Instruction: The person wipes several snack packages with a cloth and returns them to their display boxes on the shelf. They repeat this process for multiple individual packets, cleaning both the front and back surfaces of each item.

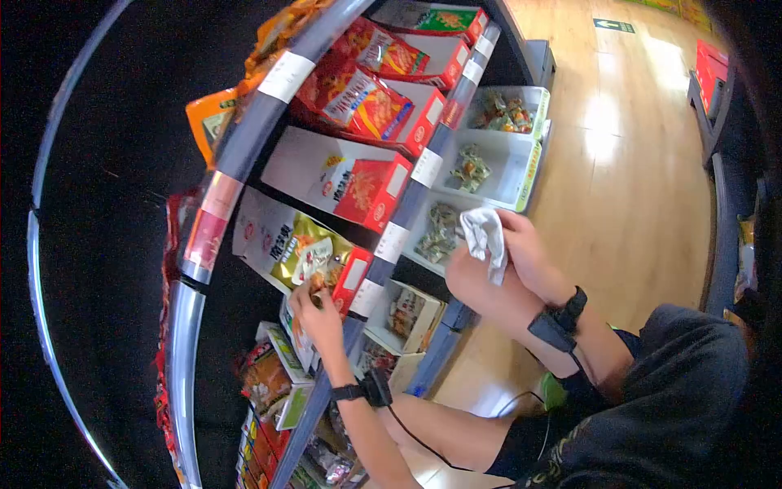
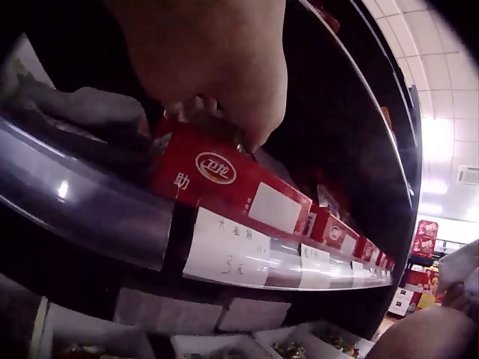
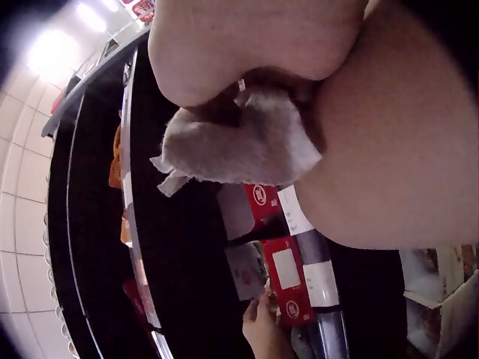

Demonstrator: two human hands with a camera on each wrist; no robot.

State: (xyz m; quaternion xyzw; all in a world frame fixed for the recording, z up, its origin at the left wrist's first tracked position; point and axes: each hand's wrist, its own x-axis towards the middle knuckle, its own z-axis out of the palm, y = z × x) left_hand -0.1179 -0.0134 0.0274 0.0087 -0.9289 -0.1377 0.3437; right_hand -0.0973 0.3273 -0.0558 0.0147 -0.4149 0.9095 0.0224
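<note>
My left hand (image 1: 316, 318) reaches into the nearest red-fronted snack box (image 1: 355, 281), its fingers pinching a small snack packet (image 1: 316, 281) at the box's front end. Seen from the left wrist, the hand (image 2: 217, 60) comes down over the rim of that box (image 2: 232, 179), and its fingertips are mostly hidden behind the front panel. A crumpled white cloth (image 1: 485, 236) is gripped in my right hand (image 1: 525, 248), which is over the bent knee. The right wrist view shows the cloth (image 3: 239, 142) bunched below the curled fingers.
More red snack boxes (image 1: 391, 196) line the shelf beyond. Price labels run along the shelf rail (image 1: 407, 196). White bins (image 1: 497, 175) of small wrapped snacks stand lower, beside the knee. A curved clear bar (image 1: 224, 196) fronts the upper shelf. Wooden floor (image 1: 603, 163) stretches along the aisle.
</note>
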